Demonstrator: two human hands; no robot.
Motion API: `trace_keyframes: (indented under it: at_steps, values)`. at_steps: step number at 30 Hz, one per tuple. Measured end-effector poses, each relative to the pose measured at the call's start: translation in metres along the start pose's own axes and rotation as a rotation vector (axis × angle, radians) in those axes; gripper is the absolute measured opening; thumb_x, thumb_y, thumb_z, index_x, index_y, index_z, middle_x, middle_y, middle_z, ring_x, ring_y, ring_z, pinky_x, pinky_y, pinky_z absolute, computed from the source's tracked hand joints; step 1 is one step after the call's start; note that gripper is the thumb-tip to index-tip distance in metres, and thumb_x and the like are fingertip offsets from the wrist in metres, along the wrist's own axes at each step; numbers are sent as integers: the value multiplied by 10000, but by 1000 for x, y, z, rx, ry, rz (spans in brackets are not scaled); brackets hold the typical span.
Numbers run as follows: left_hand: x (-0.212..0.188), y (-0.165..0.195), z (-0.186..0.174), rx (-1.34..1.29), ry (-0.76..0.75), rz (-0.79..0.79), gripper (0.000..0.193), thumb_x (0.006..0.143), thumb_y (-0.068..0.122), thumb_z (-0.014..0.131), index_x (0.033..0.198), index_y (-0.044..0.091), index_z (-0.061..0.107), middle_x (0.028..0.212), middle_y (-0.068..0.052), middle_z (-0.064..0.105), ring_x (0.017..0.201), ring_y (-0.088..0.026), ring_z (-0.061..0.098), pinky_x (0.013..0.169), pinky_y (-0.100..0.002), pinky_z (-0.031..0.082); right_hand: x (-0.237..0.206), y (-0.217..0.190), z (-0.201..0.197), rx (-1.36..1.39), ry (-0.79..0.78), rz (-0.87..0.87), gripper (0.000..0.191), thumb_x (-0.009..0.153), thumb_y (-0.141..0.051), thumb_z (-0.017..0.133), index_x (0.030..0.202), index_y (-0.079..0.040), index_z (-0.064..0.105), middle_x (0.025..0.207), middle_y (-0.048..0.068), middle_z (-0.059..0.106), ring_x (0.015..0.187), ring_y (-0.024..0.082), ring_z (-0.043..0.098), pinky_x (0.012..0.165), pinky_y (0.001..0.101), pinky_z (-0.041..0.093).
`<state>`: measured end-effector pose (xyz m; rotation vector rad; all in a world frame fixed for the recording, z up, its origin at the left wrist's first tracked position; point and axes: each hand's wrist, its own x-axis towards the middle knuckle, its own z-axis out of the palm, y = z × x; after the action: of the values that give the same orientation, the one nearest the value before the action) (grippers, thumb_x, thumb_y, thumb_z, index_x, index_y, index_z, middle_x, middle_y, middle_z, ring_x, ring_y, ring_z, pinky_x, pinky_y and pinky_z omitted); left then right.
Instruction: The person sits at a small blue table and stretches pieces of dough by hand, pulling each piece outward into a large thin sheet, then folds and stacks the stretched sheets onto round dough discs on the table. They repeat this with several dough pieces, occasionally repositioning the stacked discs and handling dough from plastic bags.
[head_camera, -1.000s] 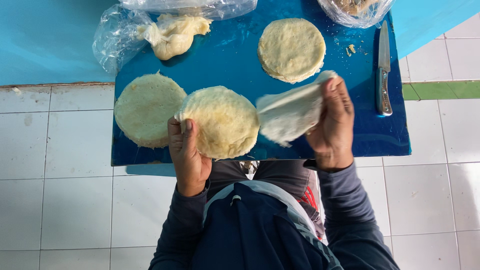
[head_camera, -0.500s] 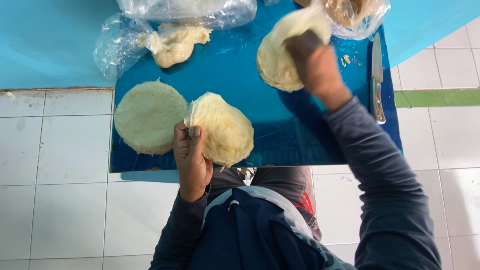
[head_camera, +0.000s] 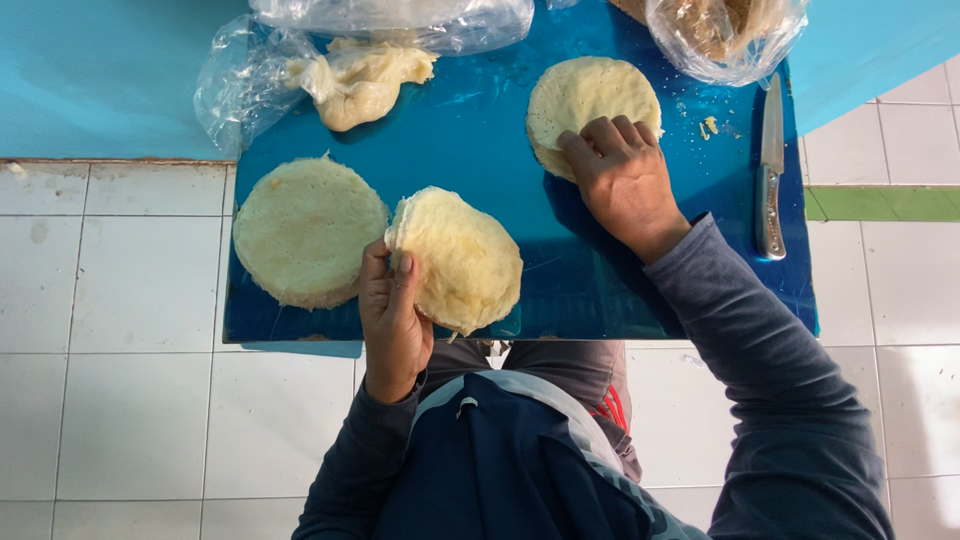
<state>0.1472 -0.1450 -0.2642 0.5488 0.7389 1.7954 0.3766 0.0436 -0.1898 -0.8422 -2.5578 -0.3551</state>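
My left hand (head_camera: 392, 318) grips a stack of round pale flatbreads (head_camera: 462, 258) by its left edge, tilted up off the blue board (head_camera: 480, 140). A second round stack (head_camera: 306, 230) lies flat to its left, just touching it. My right hand (head_camera: 622, 178) rests fingers-down on a third round flatbread stack (head_camera: 582, 96) at the far right of the board, pressing its near edge.
A knife (head_camera: 770, 170) lies along the board's right edge. A crumpled clear bag with a lump of dough (head_camera: 352, 78) sits at the far left, another clear bag (head_camera: 728, 28) at the far right. White floor tiles (head_camera: 120, 380) surround the board.
My right hand carried a thin flatbread from the near stack to the far right stack, laid it down, and now presses on that stack. My left hand kept hold of the near stack.
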Motion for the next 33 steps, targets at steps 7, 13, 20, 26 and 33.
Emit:
trace_keyframes:
  at_steps: [7, 13, 20, 26, 33]
  values:
    - [2, 4, -8, -205, -52, -201, 540, 1135, 321, 390, 1566, -3, 350, 1497, -168, 524, 1340, -258, 573, 1074, -429, 532, 11, -28, -33, 278, 9, 72, 325, 928, -162, 800, 1209, -38, 696, 1044, 155, 675, 962, 346, 645, 851, 445, 512]
    - [-2, 1, 8, -280, -173, -241, 561, 1143, 265, 400, 1598, -51, 307, 1507, -195, 517, 1363, -248, 561, 1116, -410, 497, -4, -97, -63, 733, -86, 75, 381, 848, -158, 857, 1158, -25, 679, 1116, 178, 656, 1001, 322, 678, 836, 389, 565]
    - [-7, -2, 15, -244, -168, -281, 562, 1121, 161, 420, 1624, -50, 284, 1509, -172, 511, 1368, -208, 536, 1127, -340, 456, -23, -135, -57, 669, 89, 166, 377, 823, -136, 887, 1115, -31, 673, 1156, 137, 626, 1047, 313, 659, 850, 392, 559]
    - [-12, -6, 18, -182, -210, -238, 572, 1098, 121, 452, 1620, -46, 287, 1504, -169, 513, 1376, -210, 525, 1145, -343, 444, -41, -132, -52, 910, 12, 334, 193, 914, -35, 783, 1088, -48, 699, 1174, 120, 651, 1072, 243, 685, 871, 321, 579]
    - [-20, -9, 19, 318, -265, -64, 578, 1101, 60, 493, 1635, -63, 310, 1461, -199, 565, 1288, -206, 567, 1064, -316, 489, -49, -126, -51, 1177, -26, 435, 168, 947, -19, 739, 1110, -43, 703, 1198, 100, 636, 1088, 197, 671, 942, 308, 562]
